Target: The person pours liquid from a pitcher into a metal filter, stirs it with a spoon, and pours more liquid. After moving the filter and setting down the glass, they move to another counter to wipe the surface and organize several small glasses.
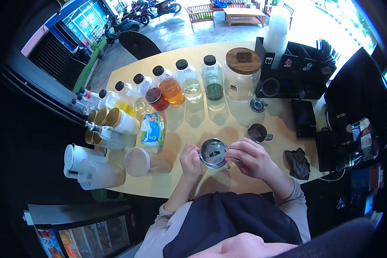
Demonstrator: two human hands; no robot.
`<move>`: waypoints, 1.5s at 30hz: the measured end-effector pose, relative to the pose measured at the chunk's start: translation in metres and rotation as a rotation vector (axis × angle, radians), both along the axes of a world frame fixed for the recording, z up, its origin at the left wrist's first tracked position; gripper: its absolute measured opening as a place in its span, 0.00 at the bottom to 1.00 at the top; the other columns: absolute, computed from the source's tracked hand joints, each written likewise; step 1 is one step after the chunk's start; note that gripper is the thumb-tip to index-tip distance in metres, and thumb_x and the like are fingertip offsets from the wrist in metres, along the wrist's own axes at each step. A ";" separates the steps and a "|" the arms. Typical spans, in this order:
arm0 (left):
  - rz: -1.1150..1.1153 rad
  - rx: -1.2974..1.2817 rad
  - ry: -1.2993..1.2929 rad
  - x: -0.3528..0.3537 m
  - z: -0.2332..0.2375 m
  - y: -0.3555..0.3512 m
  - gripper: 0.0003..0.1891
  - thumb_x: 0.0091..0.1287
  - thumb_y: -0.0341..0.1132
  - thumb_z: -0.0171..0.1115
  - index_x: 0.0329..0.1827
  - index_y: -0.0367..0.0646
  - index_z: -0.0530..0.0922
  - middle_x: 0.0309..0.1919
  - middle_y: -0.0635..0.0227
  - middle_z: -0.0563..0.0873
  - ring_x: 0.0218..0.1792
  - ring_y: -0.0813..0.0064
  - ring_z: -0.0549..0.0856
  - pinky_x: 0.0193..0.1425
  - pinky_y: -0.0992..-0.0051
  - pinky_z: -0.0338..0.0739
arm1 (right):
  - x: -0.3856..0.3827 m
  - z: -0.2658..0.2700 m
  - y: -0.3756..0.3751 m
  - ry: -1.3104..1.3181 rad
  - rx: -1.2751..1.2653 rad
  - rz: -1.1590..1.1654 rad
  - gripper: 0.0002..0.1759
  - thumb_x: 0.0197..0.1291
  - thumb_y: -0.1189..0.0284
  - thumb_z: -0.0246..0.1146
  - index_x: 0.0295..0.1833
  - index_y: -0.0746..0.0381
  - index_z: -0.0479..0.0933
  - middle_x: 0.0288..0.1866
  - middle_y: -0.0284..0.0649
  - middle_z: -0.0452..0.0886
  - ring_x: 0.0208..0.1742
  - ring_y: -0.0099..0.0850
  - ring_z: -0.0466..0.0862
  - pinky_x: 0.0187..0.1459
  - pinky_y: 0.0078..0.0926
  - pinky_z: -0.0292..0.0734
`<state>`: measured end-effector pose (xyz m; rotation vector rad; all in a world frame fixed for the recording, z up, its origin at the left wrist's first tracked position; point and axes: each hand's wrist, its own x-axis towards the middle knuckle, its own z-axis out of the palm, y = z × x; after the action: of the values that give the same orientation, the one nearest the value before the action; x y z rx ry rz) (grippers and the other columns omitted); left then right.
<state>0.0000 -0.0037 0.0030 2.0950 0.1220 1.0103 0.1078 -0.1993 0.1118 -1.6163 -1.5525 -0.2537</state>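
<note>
Currently both hands are on the small round perforated steel filter cup (pixel 213 153), which sits between them. Left hand (pixel 190 162) is curled against its left rim; right hand (pixel 250 157) pinches the right rim with its fingertips. Rigid, light, smooth metal, likely slippery, so grip at the rim. Dark specks inside, possibly coffee grounds. A small steel pitcher (pixel 258 132) stands just beyond the right hand.

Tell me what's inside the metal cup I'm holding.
Inside the metal cup is a shiny floor with dark specks scattered on it. The right hand covers its right rim; the left hand hides its left edge.
</note>
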 end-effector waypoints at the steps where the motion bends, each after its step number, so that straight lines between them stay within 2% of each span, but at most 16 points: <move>1: 0.000 0.004 -0.007 0.000 0.000 0.000 0.18 0.68 0.35 0.43 0.21 0.34 0.71 0.21 0.56 0.74 0.26 0.58 0.74 0.32 0.63 0.68 | 0.000 -0.002 0.000 0.000 -0.001 -0.001 0.13 0.49 0.79 0.66 0.44 0.62 0.79 0.42 0.39 0.78 0.40 0.35 0.81 0.42 0.31 0.79; 3: -0.004 0.002 -0.007 0.001 0.001 -0.001 0.18 0.68 0.35 0.43 0.21 0.34 0.70 0.21 0.56 0.74 0.26 0.58 0.74 0.31 0.63 0.67 | 0.001 -0.007 0.001 -0.108 0.018 0.132 0.14 0.48 0.77 0.66 0.44 0.62 0.79 0.43 0.39 0.77 0.41 0.34 0.82 0.43 0.29 0.80; 6: -0.011 0.006 -0.004 0.000 0.002 0.000 0.18 0.68 0.34 0.43 0.21 0.34 0.70 0.20 0.56 0.73 0.26 0.58 0.74 0.31 0.63 0.67 | -0.010 -0.005 -0.001 -0.116 0.012 0.245 0.15 0.48 0.76 0.65 0.45 0.62 0.79 0.44 0.38 0.76 0.42 0.33 0.81 0.44 0.29 0.80; 14: -0.026 0.019 0.015 -0.001 0.000 0.002 0.18 0.68 0.35 0.43 0.20 0.34 0.70 0.20 0.56 0.73 0.26 0.58 0.73 0.31 0.63 0.67 | -0.011 -0.012 -0.009 -0.258 -0.024 0.121 0.14 0.49 0.72 0.66 0.43 0.61 0.78 0.43 0.37 0.75 0.43 0.32 0.81 0.41 0.27 0.80; 23: -0.024 0.027 0.006 0.000 0.004 -0.001 0.20 0.70 0.37 0.42 0.20 0.34 0.70 0.21 0.56 0.73 0.26 0.57 0.74 0.32 0.62 0.67 | -0.020 -0.019 0.003 -0.036 0.034 0.327 0.17 0.46 0.75 0.68 0.45 0.63 0.76 0.45 0.40 0.75 0.42 0.37 0.81 0.42 0.28 0.80; 26: -0.025 0.047 -0.020 0.001 0.002 0.000 0.21 0.70 0.37 0.42 0.20 0.34 0.70 0.20 0.56 0.73 0.26 0.57 0.74 0.32 0.63 0.67 | -0.011 -0.015 -0.002 -0.028 -0.036 0.268 0.14 0.48 0.76 0.68 0.42 0.64 0.75 0.45 0.42 0.76 0.42 0.38 0.81 0.43 0.29 0.80; 28: -0.009 0.026 -0.012 0.001 0.002 -0.001 0.21 0.70 0.37 0.42 0.20 0.34 0.70 0.20 0.56 0.73 0.26 0.57 0.73 0.32 0.63 0.67 | -0.010 -0.019 -0.004 0.016 -0.001 0.181 0.08 0.57 0.75 0.66 0.40 0.64 0.74 0.41 0.43 0.79 0.38 0.41 0.83 0.38 0.32 0.80; 32: -0.012 0.025 -0.021 0.001 0.003 -0.003 0.21 0.70 0.37 0.42 0.20 0.34 0.69 0.20 0.56 0.72 0.25 0.57 0.73 0.32 0.63 0.66 | -0.012 -0.031 0.001 0.062 0.110 0.096 0.08 0.59 0.73 0.66 0.39 0.64 0.74 0.40 0.44 0.80 0.36 0.39 0.83 0.37 0.31 0.80; 34: -0.007 0.019 -0.017 0.001 0.004 -0.002 0.20 0.70 0.37 0.42 0.20 0.34 0.69 0.20 0.56 0.72 0.25 0.57 0.73 0.31 0.63 0.66 | -0.012 -0.038 0.005 0.345 0.166 0.145 0.08 0.56 0.77 0.66 0.38 0.63 0.73 0.40 0.41 0.79 0.35 0.37 0.81 0.36 0.30 0.78; 40: -0.005 0.020 -0.009 0.000 0.003 -0.002 0.19 0.69 0.35 0.43 0.20 0.33 0.70 0.20 0.56 0.73 0.25 0.57 0.73 0.31 0.62 0.67 | -0.006 -0.037 -0.003 0.385 0.173 0.276 0.07 0.59 0.75 0.65 0.37 0.63 0.72 0.39 0.42 0.79 0.34 0.36 0.81 0.35 0.29 0.77; 41: -0.007 0.018 -0.007 0.000 0.003 -0.003 0.19 0.69 0.35 0.43 0.20 0.33 0.70 0.20 0.56 0.73 0.25 0.57 0.73 0.31 0.62 0.67 | -0.004 -0.036 -0.001 0.387 0.172 0.274 0.07 0.59 0.75 0.65 0.37 0.63 0.72 0.39 0.42 0.79 0.34 0.36 0.81 0.35 0.29 0.77; 43: -0.003 0.002 -0.003 0.001 0.002 -0.002 0.19 0.68 0.35 0.43 0.21 0.33 0.70 0.20 0.55 0.73 0.26 0.57 0.74 0.32 0.63 0.67 | -0.002 -0.034 0.007 0.278 0.184 0.240 0.09 0.65 0.69 0.62 0.37 0.63 0.73 0.38 0.43 0.80 0.31 0.34 0.81 0.32 0.28 0.77; 45: -0.005 0.022 -0.006 0.001 0.001 -0.001 0.18 0.68 0.35 0.43 0.21 0.33 0.70 0.20 0.55 0.73 0.26 0.57 0.74 0.32 0.63 0.67 | -0.001 -0.036 0.012 0.242 0.185 0.195 0.10 0.64 0.68 0.63 0.37 0.63 0.73 0.38 0.43 0.80 0.31 0.34 0.81 0.32 0.28 0.78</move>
<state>0.0008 -0.0052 0.0041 2.1109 0.1034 1.0185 0.1067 -0.1872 0.0760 -1.2912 -1.4424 -0.0886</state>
